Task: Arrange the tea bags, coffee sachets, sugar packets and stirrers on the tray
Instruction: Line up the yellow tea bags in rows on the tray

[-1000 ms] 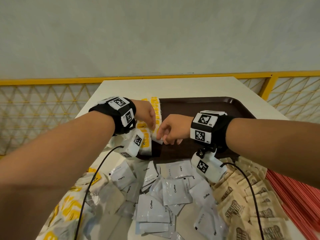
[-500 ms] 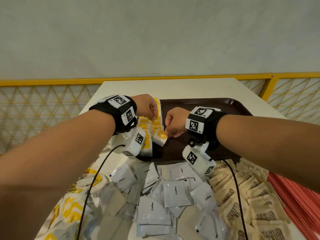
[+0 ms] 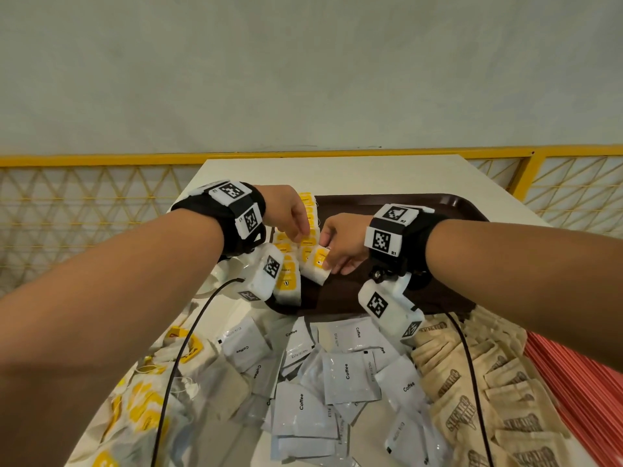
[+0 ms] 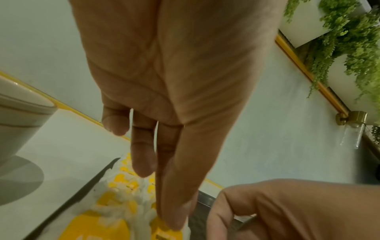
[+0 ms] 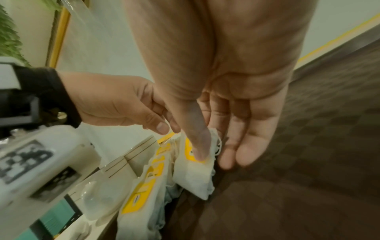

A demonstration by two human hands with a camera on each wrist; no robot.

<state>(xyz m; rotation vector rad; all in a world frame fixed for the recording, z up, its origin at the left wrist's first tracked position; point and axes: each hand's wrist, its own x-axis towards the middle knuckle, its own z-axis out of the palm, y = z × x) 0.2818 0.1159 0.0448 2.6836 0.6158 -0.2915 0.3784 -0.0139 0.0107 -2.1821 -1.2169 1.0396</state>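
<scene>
At the centre of the head view, the right hand [image 3: 340, 246] pinches a white, soft-paper tea bag with a yellow label [image 3: 317, 264]; the right wrist view shows the thumb [image 5: 198, 142] laid flat along the label while the other fingers lie straight and close together behind the bag. The bag hangs tilted over the left part of the dark brown plastic tray with rounded corners [image 3: 397, 203], whose floor has a fine checkered texture (clearest in the right wrist view). Just left of it, the left hand [image 3: 286, 214] reaches down with its fingers straight and pressed side by side, the fingertips [image 4: 174, 217] touching the row of yellow-labelled tea bags [image 3: 286, 278] that lies overlapped along the tray's left edge. These bags look crinkled and pillowy, with frilled paper edges.

The tray sits on a smooth white rectangular table [image 3: 337, 173]. In the lower part of the head view, off the tray, the supplies lie in loose heaps: more yellow-and-white tea bags [image 3: 141, 409] at lower left, their thin strings tangled; glossy white square coffee sachets printed "Coffee" [image 3: 347, 375] in the lower middle; matte tan paper sugar packets with dark print [image 3: 478, 399] to the right; and thin red stirrers [image 3: 573, 382] packed side by side at the right edge. Black bands with white square-patterned marker blocks wrap both wrists.
</scene>
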